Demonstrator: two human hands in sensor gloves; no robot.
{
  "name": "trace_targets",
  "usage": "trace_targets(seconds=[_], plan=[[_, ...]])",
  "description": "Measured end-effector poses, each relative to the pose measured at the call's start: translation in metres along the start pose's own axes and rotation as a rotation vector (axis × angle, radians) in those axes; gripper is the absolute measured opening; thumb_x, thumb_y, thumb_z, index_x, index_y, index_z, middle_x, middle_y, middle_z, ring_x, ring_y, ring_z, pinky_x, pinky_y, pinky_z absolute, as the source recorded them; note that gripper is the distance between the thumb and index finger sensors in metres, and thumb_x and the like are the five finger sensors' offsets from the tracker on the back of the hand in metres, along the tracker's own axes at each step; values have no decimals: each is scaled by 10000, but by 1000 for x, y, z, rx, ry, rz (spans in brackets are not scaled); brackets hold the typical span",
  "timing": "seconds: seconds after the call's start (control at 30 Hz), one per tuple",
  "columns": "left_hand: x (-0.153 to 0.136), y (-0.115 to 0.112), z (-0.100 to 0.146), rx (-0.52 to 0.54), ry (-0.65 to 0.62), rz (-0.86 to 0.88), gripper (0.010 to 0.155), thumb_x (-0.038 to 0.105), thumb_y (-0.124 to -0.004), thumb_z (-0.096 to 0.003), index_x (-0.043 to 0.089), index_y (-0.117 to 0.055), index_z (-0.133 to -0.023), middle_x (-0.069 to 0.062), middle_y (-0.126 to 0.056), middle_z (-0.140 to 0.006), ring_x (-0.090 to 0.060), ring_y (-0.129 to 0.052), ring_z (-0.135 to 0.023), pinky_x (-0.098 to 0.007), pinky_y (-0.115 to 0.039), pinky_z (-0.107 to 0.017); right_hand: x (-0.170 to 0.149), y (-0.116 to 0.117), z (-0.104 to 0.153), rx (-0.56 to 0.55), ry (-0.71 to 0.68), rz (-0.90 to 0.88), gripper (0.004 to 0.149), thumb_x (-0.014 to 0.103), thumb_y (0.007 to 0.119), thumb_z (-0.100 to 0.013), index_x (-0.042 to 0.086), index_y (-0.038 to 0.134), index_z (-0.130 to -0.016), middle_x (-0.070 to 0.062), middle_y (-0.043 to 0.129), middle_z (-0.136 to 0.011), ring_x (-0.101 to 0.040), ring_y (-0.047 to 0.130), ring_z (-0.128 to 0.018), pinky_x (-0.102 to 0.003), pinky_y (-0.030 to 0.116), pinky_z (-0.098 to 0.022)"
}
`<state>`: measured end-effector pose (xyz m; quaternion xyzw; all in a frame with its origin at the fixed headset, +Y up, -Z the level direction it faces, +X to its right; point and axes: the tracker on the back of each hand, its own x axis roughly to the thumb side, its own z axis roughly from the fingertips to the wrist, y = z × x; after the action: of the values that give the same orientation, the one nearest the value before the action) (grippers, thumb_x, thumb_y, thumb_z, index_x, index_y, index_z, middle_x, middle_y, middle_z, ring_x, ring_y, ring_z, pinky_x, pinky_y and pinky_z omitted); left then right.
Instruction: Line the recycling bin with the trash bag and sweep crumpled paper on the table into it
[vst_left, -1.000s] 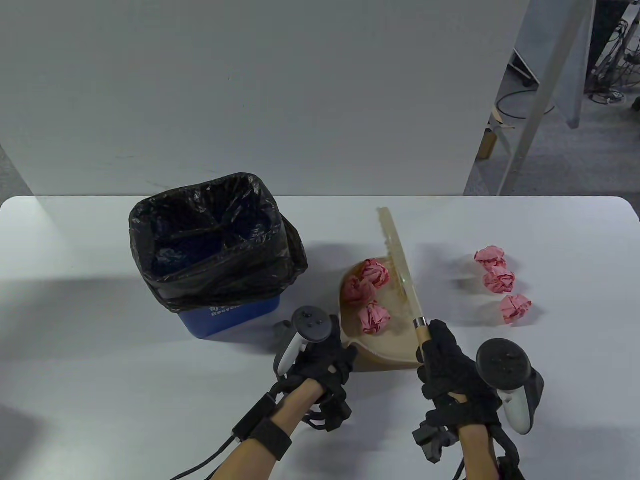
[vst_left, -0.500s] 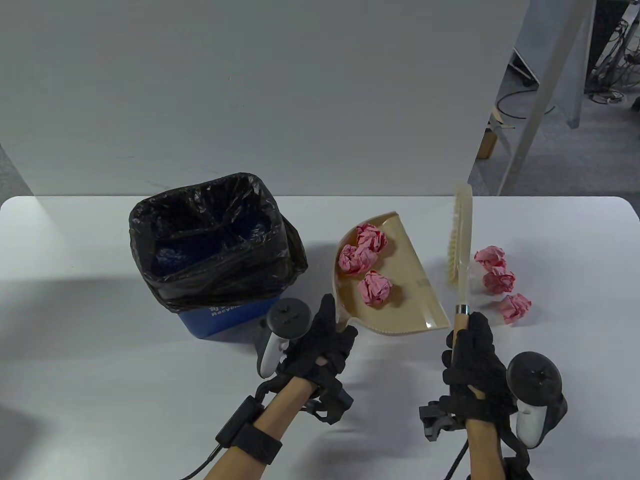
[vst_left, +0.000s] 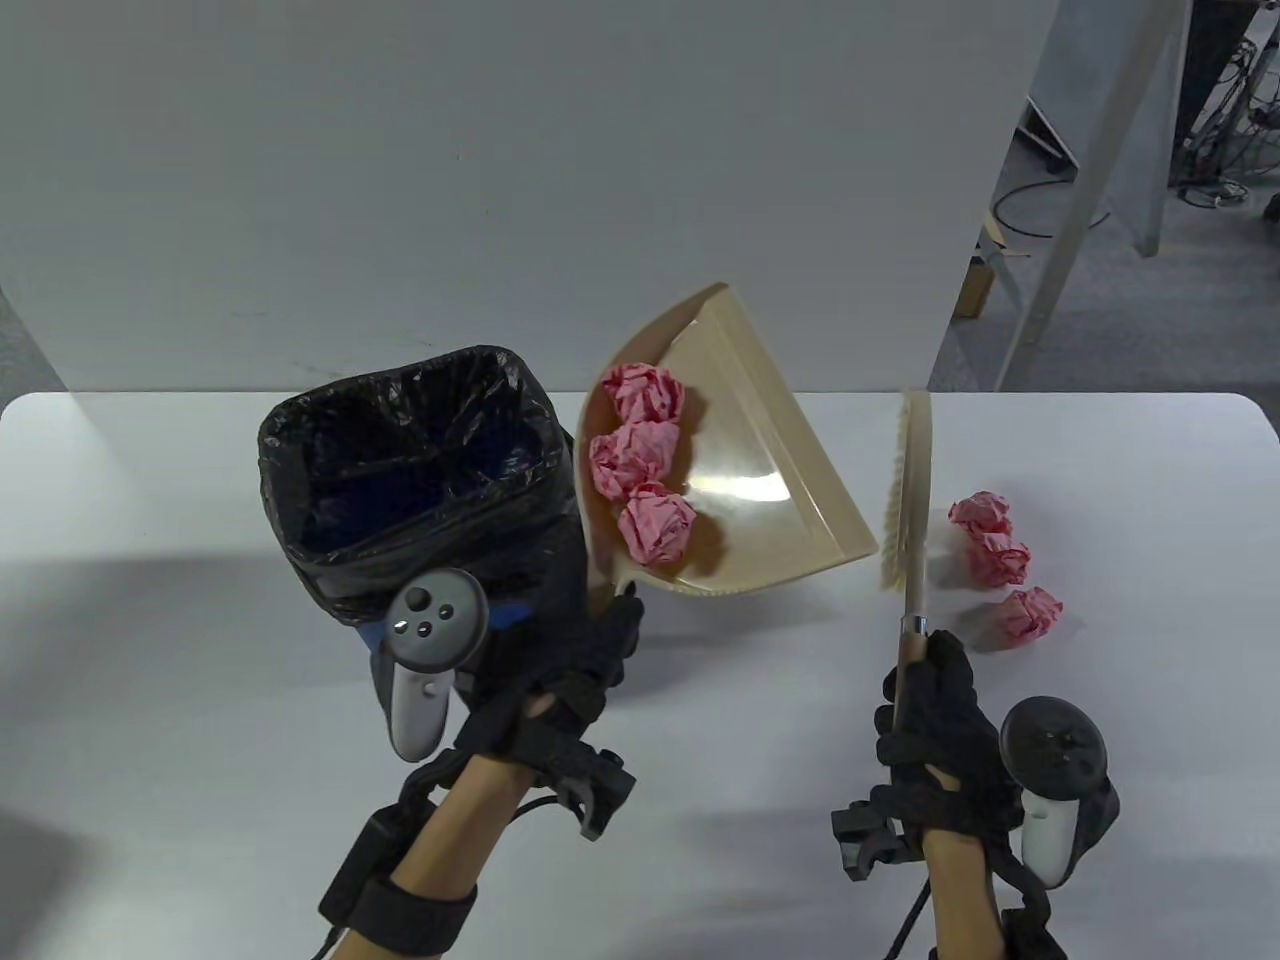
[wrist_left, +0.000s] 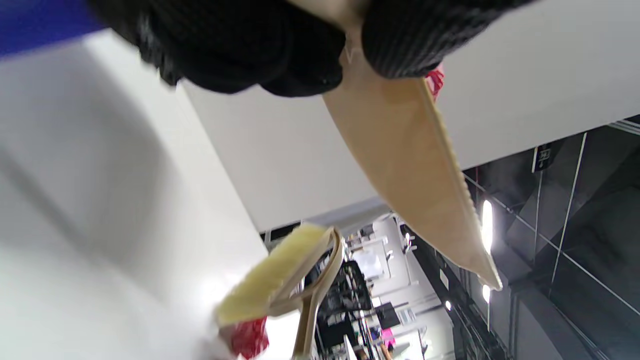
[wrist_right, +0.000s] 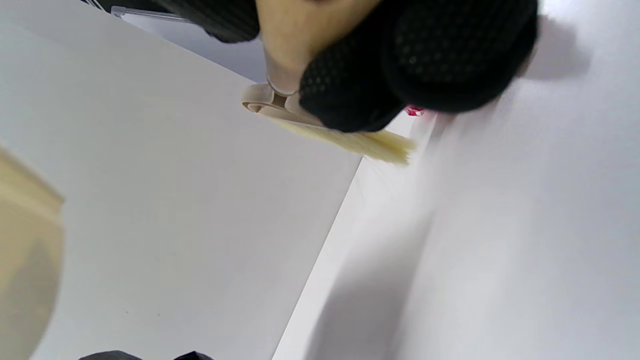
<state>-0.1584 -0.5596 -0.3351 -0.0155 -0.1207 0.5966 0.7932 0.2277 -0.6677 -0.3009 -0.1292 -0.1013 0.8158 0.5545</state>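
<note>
My left hand (vst_left: 560, 680) grips the handle of a beige dustpan (vst_left: 760, 470) and holds it raised beside the bin. Three pink crumpled paper balls (vst_left: 640, 455) lie in the pan against its left wall. The blue recycling bin (vst_left: 430, 480) is lined with a black trash bag (vst_left: 330, 420) folded over its rim. My right hand (vst_left: 935, 710) grips the wooden handle of a hand brush (vst_left: 908, 490), bristles to the left, held upright. Three more pink paper balls (vst_left: 1000, 560) lie on the white table (vst_left: 200, 700) right of the brush. In the left wrist view the dustpan (wrist_left: 410, 165) shows from below.
A white wall panel (vst_left: 500, 180) stands behind the table's far edge. Beyond the table's right rear corner are a slanted white post (vst_left: 1080, 190) and cables on the floor.
My left hand has lifted the dustpan with its three paper balls off the table and up toward the bin. The brush has swung away to the right, next to the three loose balls.
</note>
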Motion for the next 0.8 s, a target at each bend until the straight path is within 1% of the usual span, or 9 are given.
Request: trace_targets(seconds=[0.1,0.17,0.27,0.33,0.43,0.53,0.6,0.63,0.8], plan=[[11,40,12,91,-19,-51,820,326,-742,-601,62,-202,-1158,-163,-535,-1129,-232,-884,-729,-385,-877,-445,0,1,0,10,-3,-3,581,281,517,-640,-28,375,-1111,-286,731,-912,-304,908,-530,-429,860,-353],[16,68,18,183,-18,-114,822,323,-743,-600,59,-200,-1158,-165,-531,-1129,-233,-880,-733,-390,-875,-448,0,2,0,16,-5,-2,580,282,517,-640,-28,377,-1110,-286,732,-912,-305,908,-531,-430,860,-353],[16,104,27,308,9,-202,827,312,-747,-599,59,-193,-1158,-176,-523,-1129,-241,-874,-738,-398,-869,-456,0,3,0,22,-6,-2,581,283,517,-640,-29,377,-1110,-288,732,-911,-306,908,-530,-430,860,-353],[14,122,31,373,37,-271,828,304,-752,-597,64,-193,-1159,-174,-507,-1138,-245,-868,-744,-406,-865,-461,0,3,0,26,-8,0,582,284,517,-641,-30,378,-1110,-288,732,-912,-306,908,-532,-431,859,-353],[7,142,36,456,79,-407,826,298,-761,-594,72,-206,-1163,-172,-519,-1137,-252,-868,-747,-413,-864,-465,0,5,0,31,-6,3,583,284,518,-640,-30,377,-1110,-288,733,-911,-307,908,-530,-431,860,-354],[1,152,37,508,108,-537,824,293,-769,-591,83,-217,-1166,-170,-522,-1141,-257,-868,-751,-421,-862,-469,0,6,0,36,0,7,581,285,518,-641,-29,379,-1110,-288,733,-912,-306,909,-532,-432,860,-354],[-1,155,37,541,114,-656,824,292,-775,-589,93,-224,-1169,-165,-524,-1145,-257,-865,-758,-426,-860,-475,-1,7,-1,39,8,11,582,285,518,-641,-31,379,-1109,-289,733,-912,-308,908,-531,-432,860,-355],[-1,155,36,552,115,-697,824,292,-776,-588,100,-226,-1170,-161,-524,-1147,-258,-865,-760,-427,-859,-480,-2,7,-1,40,10,12,582,285,518,-640,-30,380,-1109,-290,732,-912,-307,908,-532,-432,860,-354],[3,146,34,589,103,-1046,820,293,-804,-578,146,-270,-1183,-132,-547,-1155,-255,-871,-771,-437,-853,-500,-2,8,0,43,20,16,583,286,518,-641,-30,378,-1110,-290,731,-913,-309,908,-533,-433,860,-356]])
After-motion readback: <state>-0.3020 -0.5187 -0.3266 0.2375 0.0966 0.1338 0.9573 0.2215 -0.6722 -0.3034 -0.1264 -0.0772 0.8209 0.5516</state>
